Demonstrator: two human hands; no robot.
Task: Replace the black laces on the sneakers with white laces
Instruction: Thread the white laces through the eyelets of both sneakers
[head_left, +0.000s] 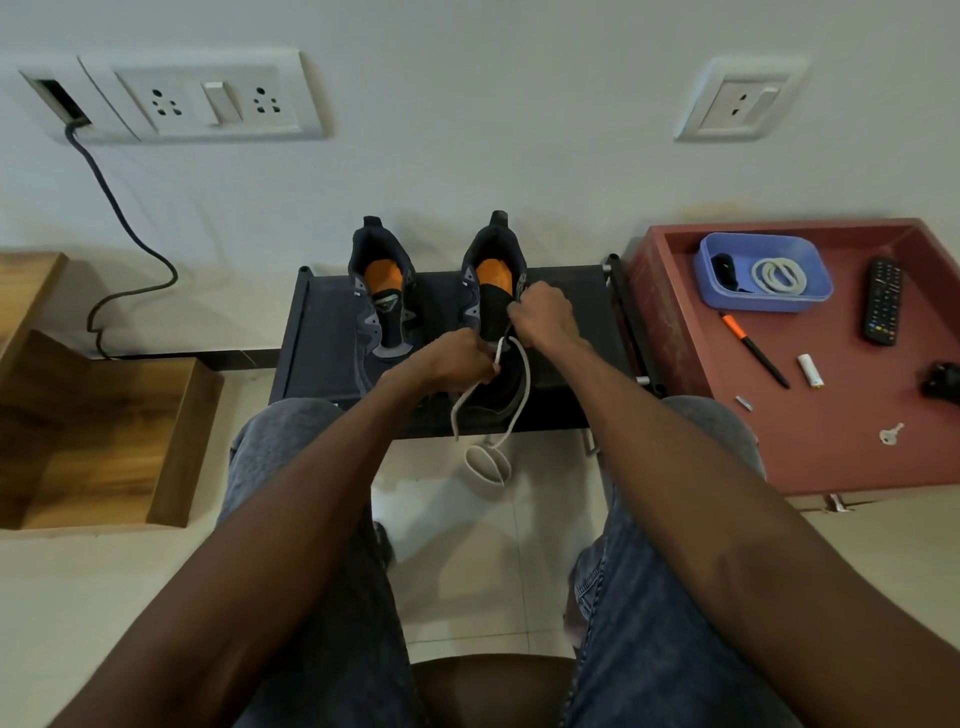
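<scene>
At the low black rack (332, 332) between the knees, both hands work the right-hand sneaker (493, 312). Left hand (452, 356) pinches one end of the white lace (519, 395) near the toe eyelets; right hand (540, 314) curls round the shoe's side by the upper eyelets, probably to steady it and hold the flap open for threading. Lace slack hangs off the rack's front edge and loops on the tiled floor. Left-hand sneaker (382, 306) stands just beside, no lace visible on it, orange insole showing. Judged: black laces already out, white lacing barely begun on the first shoe. Right of the rack, a red surface (831, 441) carries a blue tub (815, 301) holding a coiled white lace (779, 276), likely the spare, plus a remote (883, 301), a pen (756, 351) and a key (891, 434). Wall sockets above; wooden steps (104, 426) at left
</scene>
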